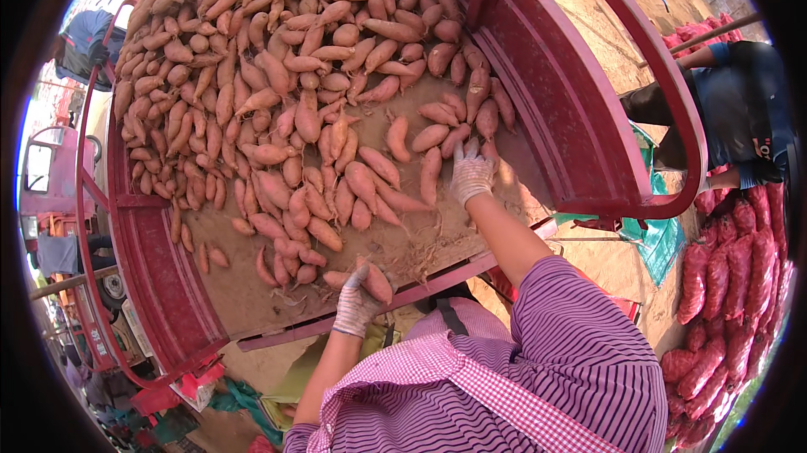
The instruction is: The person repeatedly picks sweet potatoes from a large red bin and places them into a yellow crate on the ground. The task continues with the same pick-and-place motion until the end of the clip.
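Observation:
My left hand (358,307), in a whitish knit glove, grips a reddish sweet potato (378,284) at the near edge of the cargo bed (246,305). Another sweet potato (335,279) lies just beside its thumb. My right hand (473,175), gloved the same way, reaches palm down into the bed's right part. Its fingers are spread, with the tips at a sweet potato (455,139) and close to another (490,152). A slim sweet potato (430,174) lies to its left. Beyond both hands rises a large heap of loose sweet potatoes (271,75).
Red metal side walls (542,75) and a curved rail (684,138) bound the bed. Filled red mesh sacks (725,283) lie at the right, near a person in dark clothes (737,106). Another person (91,43) stands at the far left. Dry root scraps (422,257) litter the near edge.

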`<action>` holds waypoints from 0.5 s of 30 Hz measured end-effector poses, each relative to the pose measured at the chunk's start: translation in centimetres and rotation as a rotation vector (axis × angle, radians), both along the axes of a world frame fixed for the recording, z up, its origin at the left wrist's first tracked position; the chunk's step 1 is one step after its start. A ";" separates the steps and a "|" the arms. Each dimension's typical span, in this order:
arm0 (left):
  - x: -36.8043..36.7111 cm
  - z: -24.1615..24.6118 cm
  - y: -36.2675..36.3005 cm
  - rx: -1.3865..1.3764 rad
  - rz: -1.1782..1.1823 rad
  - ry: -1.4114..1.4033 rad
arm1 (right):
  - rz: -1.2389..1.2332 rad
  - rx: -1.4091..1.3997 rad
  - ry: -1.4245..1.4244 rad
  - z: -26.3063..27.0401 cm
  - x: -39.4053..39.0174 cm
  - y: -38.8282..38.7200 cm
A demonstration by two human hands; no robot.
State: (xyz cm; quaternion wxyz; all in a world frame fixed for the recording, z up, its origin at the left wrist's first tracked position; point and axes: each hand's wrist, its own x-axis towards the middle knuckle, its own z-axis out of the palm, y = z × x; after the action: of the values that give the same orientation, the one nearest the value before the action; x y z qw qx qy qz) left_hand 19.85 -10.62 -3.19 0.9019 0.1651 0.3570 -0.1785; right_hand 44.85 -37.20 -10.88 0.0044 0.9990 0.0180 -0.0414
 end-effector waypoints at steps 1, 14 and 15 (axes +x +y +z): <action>0.5 -1.2 -0.2 -0.066 0.015 -0.031 | 0.055 0.042 0.046 2.6 -0.7 -0.4; 8.5 0.1 -5.3 -0.261 -0.093 -0.068 | 0.231 1.188 0.637 12.2 -7.1 1.5; 8.2 -0.1 -4.4 -0.216 -0.091 -0.090 | 0.384 1.013 0.442 9.8 -5.1 2.0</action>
State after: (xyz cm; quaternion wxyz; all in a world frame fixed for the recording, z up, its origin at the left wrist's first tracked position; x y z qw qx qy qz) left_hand 28.05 -15.04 -3.34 0.9205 0.0910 0.2870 -0.2489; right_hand 39.76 -35.22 -1.10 -0.4701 0.8230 0.2168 -0.2338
